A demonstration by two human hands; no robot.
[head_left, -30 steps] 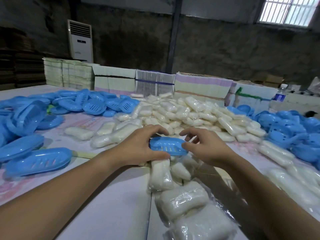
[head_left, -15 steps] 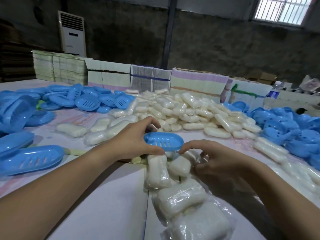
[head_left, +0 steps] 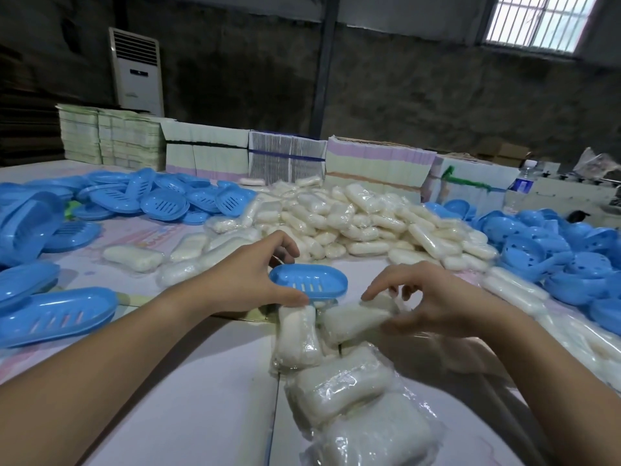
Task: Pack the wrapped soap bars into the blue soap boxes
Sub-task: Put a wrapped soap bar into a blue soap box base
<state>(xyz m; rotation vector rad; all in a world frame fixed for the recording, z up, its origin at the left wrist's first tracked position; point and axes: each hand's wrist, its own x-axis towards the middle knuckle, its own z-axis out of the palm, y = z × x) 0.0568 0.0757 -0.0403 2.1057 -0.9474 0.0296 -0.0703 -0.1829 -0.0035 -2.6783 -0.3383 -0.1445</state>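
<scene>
In the head view, a blue soap box [head_left: 308, 283] is gripped by the left hand [head_left: 248, 280], thumb at its near rim and fingers curled over the far rim, above the middle of the table [head_left: 188, 391]. A wrapped soap bar [head_left: 353, 319] just beside it is pinched by the right hand [head_left: 433, 297], though the fingertips are partly hidden. The slick wrapper could slip from so light a pinch, or be caught on the box rim, leaving the bar seated crookedly.
</scene>
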